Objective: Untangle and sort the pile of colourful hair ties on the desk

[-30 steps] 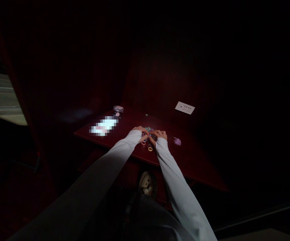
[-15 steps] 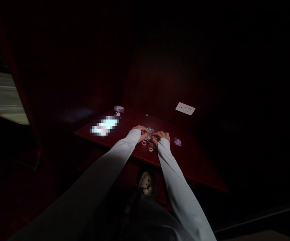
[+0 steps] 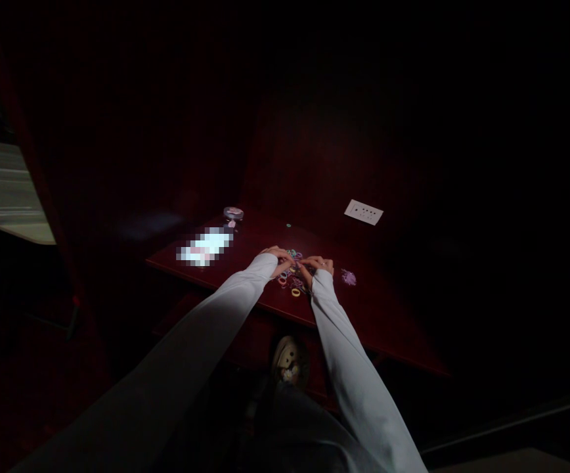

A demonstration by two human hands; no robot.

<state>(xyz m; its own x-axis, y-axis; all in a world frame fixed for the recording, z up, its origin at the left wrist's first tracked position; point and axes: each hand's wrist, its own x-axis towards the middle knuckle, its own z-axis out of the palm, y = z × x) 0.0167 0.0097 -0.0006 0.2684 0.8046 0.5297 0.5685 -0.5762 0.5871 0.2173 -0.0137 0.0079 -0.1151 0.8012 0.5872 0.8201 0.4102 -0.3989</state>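
My left hand (image 3: 280,253) and my right hand (image 3: 320,264) meet fingertip to fingertip over a heap of small coloured rings (image 3: 284,278) that look like hair ties. Both hands are closed in a pinch, and whatever lies between the fingers is too small and dark to make out. A yellow hair tie (image 3: 295,292) lies at the near side of the heap, between my wrists. Just right of my right hand sits a separate small purple bunch (image 3: 349,277). My forearms and fingers hide part of the heap.
The dark red table (image 3: 285,309) carries a bright blurred-out rectangle (image 3: 205,246) at left and a clear round lidded jar (image 3: 234,214) behind it. A small green ring (image 3: 289,225) lies farther back. A white socket plate (image 3: 364,212) is on the back wall. A shoe (image 3: 289,360) shows below the table edge.
My fingertips have drawn slightly closer together, with the right fingers now bent more. The heap, the purple bunch and the jar stay where they were.
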